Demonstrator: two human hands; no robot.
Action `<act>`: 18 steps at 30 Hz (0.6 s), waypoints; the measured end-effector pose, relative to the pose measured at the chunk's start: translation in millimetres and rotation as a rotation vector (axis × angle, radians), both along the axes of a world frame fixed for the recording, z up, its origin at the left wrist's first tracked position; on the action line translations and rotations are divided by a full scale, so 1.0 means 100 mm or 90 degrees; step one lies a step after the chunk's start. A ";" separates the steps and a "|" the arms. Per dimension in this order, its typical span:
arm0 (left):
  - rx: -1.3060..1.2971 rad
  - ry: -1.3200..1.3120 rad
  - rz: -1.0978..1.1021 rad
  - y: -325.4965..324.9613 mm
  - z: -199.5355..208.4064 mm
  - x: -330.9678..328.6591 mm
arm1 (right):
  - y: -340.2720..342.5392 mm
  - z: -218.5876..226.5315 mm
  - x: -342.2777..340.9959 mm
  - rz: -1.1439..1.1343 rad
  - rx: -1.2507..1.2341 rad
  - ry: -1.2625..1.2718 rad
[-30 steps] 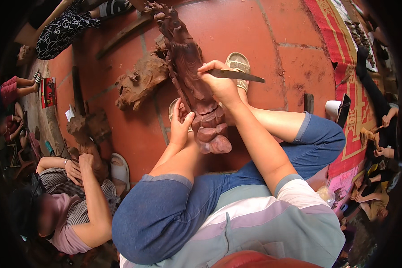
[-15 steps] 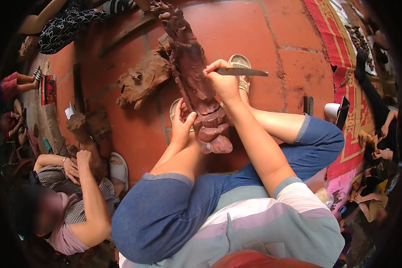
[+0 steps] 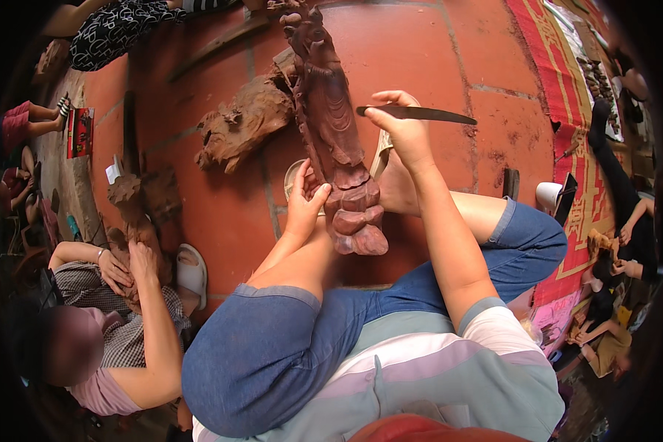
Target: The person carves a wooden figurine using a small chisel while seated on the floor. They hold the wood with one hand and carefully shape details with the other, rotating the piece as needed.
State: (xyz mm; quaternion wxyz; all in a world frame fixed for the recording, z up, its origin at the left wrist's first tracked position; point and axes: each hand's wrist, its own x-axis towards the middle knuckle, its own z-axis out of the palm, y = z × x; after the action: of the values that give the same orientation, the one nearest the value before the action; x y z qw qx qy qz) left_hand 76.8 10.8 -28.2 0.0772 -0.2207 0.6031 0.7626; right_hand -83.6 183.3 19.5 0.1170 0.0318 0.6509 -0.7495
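Observation:
A dark reddish-brown carved wooden statue [image 3: 333, 110] leans away from me between my legs, its rounded base nearest my lap. My left hand [image 3: 304, 202] grips its left edge near the base, thumb at the front and fingers partly hidden behind. To the right of the carving, my right hand [image 3: 405, 132] pinches one end of a slim, dark, flat tool [image 3: 427, 114]. The tool's tapered end points right, apart from the statue. Whether it is a file or a blade I cannot tell.
A rough piece of wood [image 3: 247, 125] lies left of the statue on red floor tiles [image 3: 398, 44]. At the left, a person [image 3: 140, 317] sits with hands on another wood piece. A red patterned mat [image 3: 567, 125] and a white cup [image 3: 547, 194] are at the right.
My right hand and the tool have moved right, away from the statue's surface. The statue's upper part has shifted slightly right. My left hand keeps its hold near the base.

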 end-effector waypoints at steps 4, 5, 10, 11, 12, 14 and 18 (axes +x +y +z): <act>0.007 -0.023 -0.010 -0.01 0.02 0.02 | -0.06 -0.11 -0.03 0.166 0.137 0.053; 0.007 -0.015 -0.009 0.01 0.01 -0.02 | 0.00 -0.18 -0.16 0.183 0.149 0.041; -0.039 -0.020 0.008 -0.03 -0.07 0.04 | 0.08 -0.17 -0.27 0.239 0.035 0.000; -0.021 -0.016 0.006 -0.02 -0.05 0.03 | 0.05 -0.14 -0.22 0.263 0.097 0.075; -0.002 -0.012 0.004 -0.02 -0.02 0.01 | 0.02 0.02 -0.20 0.248 0.123 0.105; 0.017 -0.008 -0.003 -0.01 -0.02 0.00 | 0.06 -0.07 -0.35 0.233 0.056 -0.044; -0.013 -0.021 0.003 -0.02 -0.09 0.03 | 0.08 -0.21 -0.31 0.216 -0.013 -0.004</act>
State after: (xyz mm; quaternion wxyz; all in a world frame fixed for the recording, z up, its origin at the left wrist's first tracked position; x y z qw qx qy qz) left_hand 79.6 8.4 -37.1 0.0833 -0.2351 0.6092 0.7527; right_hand -114.8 191.5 -1.8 0.2443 -0.0770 0.6390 -0.7253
